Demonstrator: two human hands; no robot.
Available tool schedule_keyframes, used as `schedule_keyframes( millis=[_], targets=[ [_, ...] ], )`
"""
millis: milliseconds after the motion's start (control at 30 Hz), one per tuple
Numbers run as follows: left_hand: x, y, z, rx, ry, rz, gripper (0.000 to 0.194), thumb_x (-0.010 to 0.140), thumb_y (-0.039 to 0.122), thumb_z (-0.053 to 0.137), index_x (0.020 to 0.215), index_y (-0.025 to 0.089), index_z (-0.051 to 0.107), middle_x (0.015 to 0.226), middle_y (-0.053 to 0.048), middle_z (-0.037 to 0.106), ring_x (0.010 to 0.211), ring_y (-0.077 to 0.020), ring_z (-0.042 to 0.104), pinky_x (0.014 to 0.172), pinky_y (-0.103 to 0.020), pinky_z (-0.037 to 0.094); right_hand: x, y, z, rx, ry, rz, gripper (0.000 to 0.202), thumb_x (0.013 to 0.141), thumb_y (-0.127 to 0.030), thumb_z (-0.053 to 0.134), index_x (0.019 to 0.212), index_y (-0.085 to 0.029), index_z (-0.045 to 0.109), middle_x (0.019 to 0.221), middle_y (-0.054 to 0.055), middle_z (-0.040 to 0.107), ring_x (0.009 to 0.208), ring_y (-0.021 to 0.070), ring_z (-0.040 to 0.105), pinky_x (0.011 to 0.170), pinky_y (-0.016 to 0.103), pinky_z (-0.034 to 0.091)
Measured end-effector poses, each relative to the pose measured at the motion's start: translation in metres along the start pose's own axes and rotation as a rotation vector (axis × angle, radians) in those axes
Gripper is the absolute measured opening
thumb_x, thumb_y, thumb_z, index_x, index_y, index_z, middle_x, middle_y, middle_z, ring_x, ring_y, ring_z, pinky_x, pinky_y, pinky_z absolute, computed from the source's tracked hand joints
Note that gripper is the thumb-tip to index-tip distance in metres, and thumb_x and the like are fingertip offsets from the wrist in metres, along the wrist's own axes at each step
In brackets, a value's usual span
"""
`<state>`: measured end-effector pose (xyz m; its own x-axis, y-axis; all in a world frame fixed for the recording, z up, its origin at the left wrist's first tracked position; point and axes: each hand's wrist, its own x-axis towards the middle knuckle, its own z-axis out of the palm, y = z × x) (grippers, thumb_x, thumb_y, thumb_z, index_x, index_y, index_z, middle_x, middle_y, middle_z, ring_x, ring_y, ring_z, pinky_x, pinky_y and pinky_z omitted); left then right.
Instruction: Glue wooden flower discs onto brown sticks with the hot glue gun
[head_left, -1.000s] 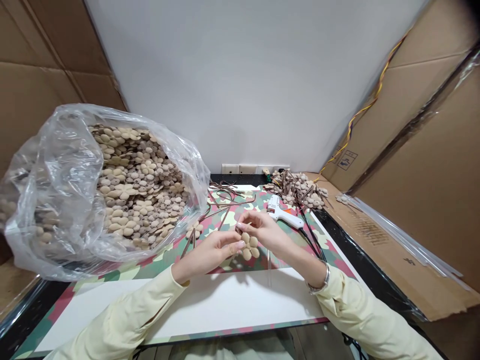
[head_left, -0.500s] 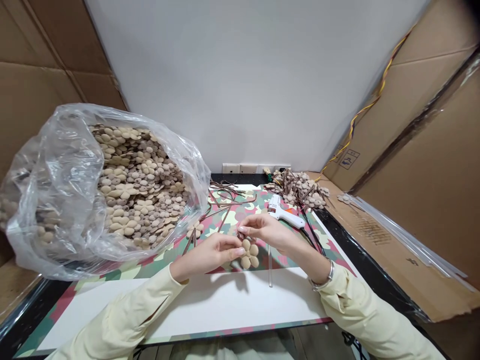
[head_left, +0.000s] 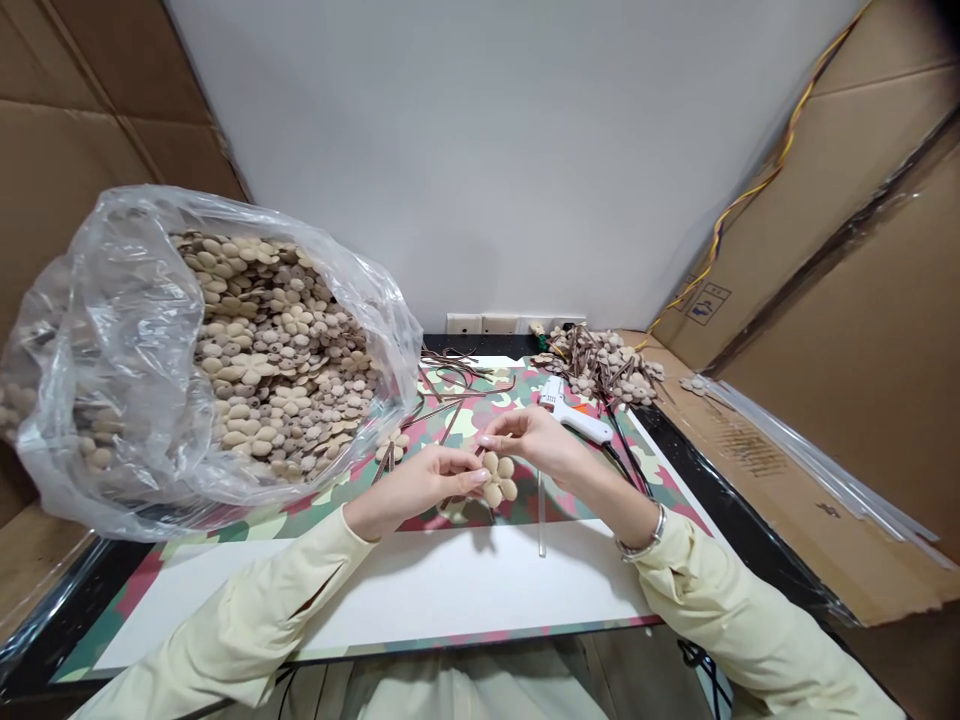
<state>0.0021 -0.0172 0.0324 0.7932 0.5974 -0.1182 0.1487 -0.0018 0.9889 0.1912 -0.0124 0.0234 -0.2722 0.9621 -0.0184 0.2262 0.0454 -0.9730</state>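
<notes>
Between my hands is a beige padded flower [head_left: 500, 480] with rounded petals, held above the mat. My left hand [head_left: 442, 475] pinches it at its left edge, thumb on top. Close beside it, my right hand [head_left: 529, 440] has thumb and fingertips pressed together on a thin brown strip at the flower's upper left; most of that strip is hidden by the fingers. Just past my right hand lies a white glue gun [head_left: 577, 415]. A clear glue stick [head_left: 541, 515] lies below my right wrist.
A clear plastic bag [head_left: 135, 300] full of beige and greyish flowers stands at left. More flowers and brown strips form a pile [head_left: 607, 365] at back right. Loose brown strips [head_left: 457, 375] lie behind my hands. Clear sticks [head_left: 825, 470] rest on cardboard at right.
The view has tipped slightly, so the scene sits a little higher. The flower has turned a little in my left hand; my right hand stays at its upper edge.
</notes>
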Motion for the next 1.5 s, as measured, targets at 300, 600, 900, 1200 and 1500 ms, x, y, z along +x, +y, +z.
schedule_keyframes(
  millis=[300,600,900,1200,1500],
  targets=[
    [0.001,0.005,0.006,-0.006,0.003,-0.03,0.026,0.087,0.029,0.049,0.08,0.012,0.066,0.089,-0.007,0.068,0.073,-0.0122,0.057,0.066,-0.021,0.04,-0.003,-0.008,0.002,0.067,0.108,0.039,0.021,0.061,-0.034,0.073,0.065,-0.015,0.065,0.065,0.002,0.062,0.059,0.0131,0.056,0.06,0.027,0.043],
    [0.001,-0.001,0.008,-0.018,-0.076,0.02,0.027,0.088,0.029,0.048,0.08,0.011,0.066,0.094,-0.01,0.068,0.084,-0.0156,0.06,0.073,-0.024,0.044,-0.002,-0.003,0.0,0.125,0.088,-0.019,0.016,0.063,-0.028,0.073,0.07,-0.015,0.068,0.067,0.003,0.065,0.062,0.0148,0.06,0.061,0.028,0.046],
    [0.0,0.0,0.014,0.02,0.01,0.026,0.028,0.086,0.034,0.05,0.081,0.011,0.066,0.088,-0.011,0.069,0.085,-0.0192,0.062,0.068,-0.025,0.046,-0.003,-0.003,-0.003,0.348,-0.004,0.097,0.026,0.061,-0.03,0.076,0.08,-0.016,0.067,0.077,0.003,0.065,0.069,0.0134,0.06,0.064,0.026,0.047],
    [-0.001,0.001,0.015,0.043,0.077,0.07,0.028,0.085,0.034,0.05,0.079,0.012,0.065,0.091,-0.01,0.069,0.082,-0.0175,0.062,0.068,-0.024,0.047,-0.007,0.001,-0.007,0.387,-0.414,0.246,0.029,0.075,-0.041,0.065,0.078,-0.012,0.065,0.059,0.0,0.059,0.052,0.0116,0.055,0.053,0.025,0.043],
    [0.0,-0.004,0.01,0.042,0.146,0.081,0.029,0.086,0.036,0.049,0.088,0.012,0.065,0.094,-0.009,0.069,0.086,-0.0193,0.062,0.077,-0.029,0.047,-0.003,-0.004,0.0,0.374,-0.181,0.112,0.025,0.072,-0.039,0.066,0.069,-0.015,0.061,0.062,-0.001,0.056,0.053,0.0098,0.05,0.052,0.024,0.039]
  ],
)
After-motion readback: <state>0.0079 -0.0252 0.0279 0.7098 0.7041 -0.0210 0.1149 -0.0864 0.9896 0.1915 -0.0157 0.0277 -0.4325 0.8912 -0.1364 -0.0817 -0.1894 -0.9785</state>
